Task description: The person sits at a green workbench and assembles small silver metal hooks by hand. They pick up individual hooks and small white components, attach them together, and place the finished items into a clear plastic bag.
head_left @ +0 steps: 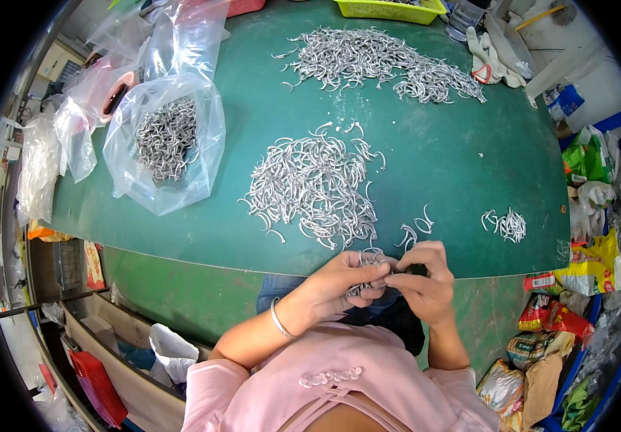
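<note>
My left hand is closed round a bunch of small curved silver metal pieces, some poking out between the fingers. My right hand meets it at the table's near edge, thumb and fingers pinched together by the left thumb. What the right fingers grip is too small and covered to make out. Just beyond the hands lies a large heap of the same curved metal pieces. A few loose pieces are on the table beside my right hand.
The green table also bears a far heap, a small pile at right, an open clear plastic bag of darker pieces at left, a yellow tray and a white glove. Colourful packages line the right side.
</note>
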Demonstrator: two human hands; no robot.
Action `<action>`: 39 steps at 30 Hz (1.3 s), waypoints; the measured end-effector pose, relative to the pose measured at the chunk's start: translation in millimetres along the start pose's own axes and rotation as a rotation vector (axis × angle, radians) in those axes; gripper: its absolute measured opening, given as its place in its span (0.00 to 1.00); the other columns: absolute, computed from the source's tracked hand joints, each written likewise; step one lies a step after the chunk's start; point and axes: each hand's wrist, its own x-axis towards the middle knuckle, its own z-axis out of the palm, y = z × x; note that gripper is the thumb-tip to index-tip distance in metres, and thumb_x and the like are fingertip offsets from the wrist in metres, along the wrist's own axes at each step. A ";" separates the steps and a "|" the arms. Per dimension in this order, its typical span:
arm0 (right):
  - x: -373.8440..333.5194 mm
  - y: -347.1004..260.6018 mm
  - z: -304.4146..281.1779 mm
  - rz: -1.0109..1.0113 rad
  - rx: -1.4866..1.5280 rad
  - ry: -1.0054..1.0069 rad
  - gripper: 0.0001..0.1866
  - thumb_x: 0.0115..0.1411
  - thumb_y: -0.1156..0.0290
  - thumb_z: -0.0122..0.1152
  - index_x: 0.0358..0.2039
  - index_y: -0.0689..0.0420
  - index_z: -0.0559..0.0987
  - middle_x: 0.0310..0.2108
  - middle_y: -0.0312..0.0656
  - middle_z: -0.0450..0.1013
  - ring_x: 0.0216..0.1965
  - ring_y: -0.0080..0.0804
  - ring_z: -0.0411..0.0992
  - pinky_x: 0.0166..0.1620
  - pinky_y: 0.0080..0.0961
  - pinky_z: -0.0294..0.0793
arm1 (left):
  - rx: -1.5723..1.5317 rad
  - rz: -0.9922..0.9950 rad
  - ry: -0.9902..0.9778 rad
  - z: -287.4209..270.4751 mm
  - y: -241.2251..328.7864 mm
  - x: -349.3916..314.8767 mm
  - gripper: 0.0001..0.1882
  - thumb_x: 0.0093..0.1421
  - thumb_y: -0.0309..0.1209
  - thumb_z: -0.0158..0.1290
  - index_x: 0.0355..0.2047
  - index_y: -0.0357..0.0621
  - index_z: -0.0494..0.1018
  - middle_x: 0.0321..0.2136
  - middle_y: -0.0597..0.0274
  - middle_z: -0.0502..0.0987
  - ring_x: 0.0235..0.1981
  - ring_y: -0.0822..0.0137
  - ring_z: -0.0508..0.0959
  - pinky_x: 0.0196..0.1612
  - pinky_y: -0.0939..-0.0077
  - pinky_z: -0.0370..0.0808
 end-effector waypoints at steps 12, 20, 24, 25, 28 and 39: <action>-6.0 24.9 -13.5 0.354 -0.604 0.141 0.10 0.44 0.80 0.65 0.30 0.58 0.79 0.30 0.40 0.68 0.34 0.38 0.65 0.38 0.30 0.63 | 0.161 0.224 0.179 7.8 -3.7 -1.3 0.09 0.63 0.32 0.50 0.35 0.39 0.70 0.28 0.64 0.69 0.23 0.75 0.66 0.19 0.88 0.60; -4.9 25.0 -10.1 0.302 -0.418 0.162 0.05 0.50 0.83 0.58 0.28 0.62 0.74 0.30 0.43 0.70 0.35 0.41 0.67 0.40 0.32 0.65 | 0.144 0.299 0.126 -5.5 -8.4 -0.4 0.10 0.63 0.31 0.50 0.41 0.38 0.70 0.28 0.65 0.70 0.23 0.75 0.68 0.20 0.87 0.61; -0.4 10.7 -2.7 0.227 -0.312 0.193 0.06 0.50 0.86 0.55 0.30 0.64 0.73 0.30 0.47 0.71 0.33 0.43 0.69 0.37 0.32 0.70 | 0.221 0.278 0.274 9.5 -6.7 1.1 0.11 0.62 0.30 0.51 0.41 0.37 0.70 0.26 0.66 0.70 0.24 0.75 0.70 0.21 0.87 0.63; 0.5 8.9 2.0 0.201 -0.299 0.200 0.06 0.50 0.86 0.56 0.30 0.64 0.73 0.30 0.47 0.71 0.33 0.43 0.69 0.37 0.32 0.70 | 0.214 0.276 0.269 10.8 -7.8 3.4 0.11 0.62 0.30 0.51 0.42 0.37 0.70 0.26 0.67 0.70 0.25 0.75 0.70 0.22 0.87 0.64; -1.4 17.3 11.0 0.237 -0.287 0.208 0.07 0.51 0.86 0.55 0.32 0.64 0.73 0.31 0.48 0.71 0.32 0.43 0.70 0.37 0.32 0.70 | 0.131 0.320 0.234 13.8 -11.8 13.8 0.10 0.62 0.30 0.51 0.41 0.37 0.71 0.26 0.66 0.71 0.26 0.74 0.72 0.22 0.86 0.65; 5.1 20.6 3.2 0.521 -0.232 0.292 0.13 0.52 0.87 0.56 0.41 0.66 0.75 0.30 0.45 0.71 0.28 0.29 0.70 0.32 0.22 0.71 | 0.122 0.340 0.261 10.0 -10.2 12.6 0.10 0.62 0.29 0.51 0.40 0.35 0.71 0.22 0.68 0.67 0.22 0.75 0.67 0.20 0.85 0.60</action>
